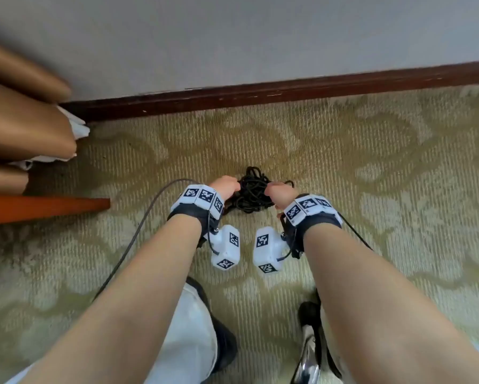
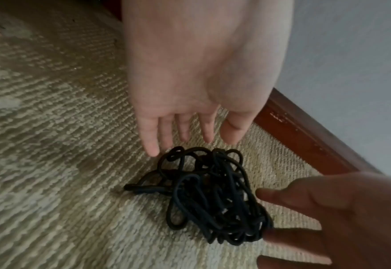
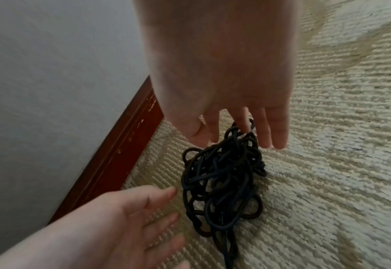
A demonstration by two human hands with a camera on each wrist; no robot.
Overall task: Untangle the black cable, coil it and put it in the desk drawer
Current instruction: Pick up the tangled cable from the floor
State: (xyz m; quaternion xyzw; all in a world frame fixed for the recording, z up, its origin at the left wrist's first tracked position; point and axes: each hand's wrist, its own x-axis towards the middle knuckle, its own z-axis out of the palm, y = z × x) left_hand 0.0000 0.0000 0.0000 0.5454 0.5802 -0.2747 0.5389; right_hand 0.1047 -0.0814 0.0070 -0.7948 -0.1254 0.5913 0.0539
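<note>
The black cable [image 1: 253,192] lies as a tangled heap on the patterned carpet, near the wall. My left hand [image 1: 224,187] reaches down at its left side and my right hand [image 1: 279,192] at its right side. In the left wrist view the left hand [image 2: 190,143] has straight, spread fingers just above the cable [image 2: 208,194], holding nothing. In the right wrist view the right hand [image 3: 236,140] also has straight fingers, and their tips touch the top of the cable [image 3: 222,182]. No strand is gripped. No desk drawer is in view.
A dark wooden skirting board [image 1: 260,95] runs under the grey wall just beyond the cable. Tan curtains [image 1: 19,120] hang at the left, above an orange-brown wooden edge [image 1: 44,207]. A grey wire [image 1: 138,231] trails from my left wrist. My shoe [image 1: 310,342] is below.
</note>
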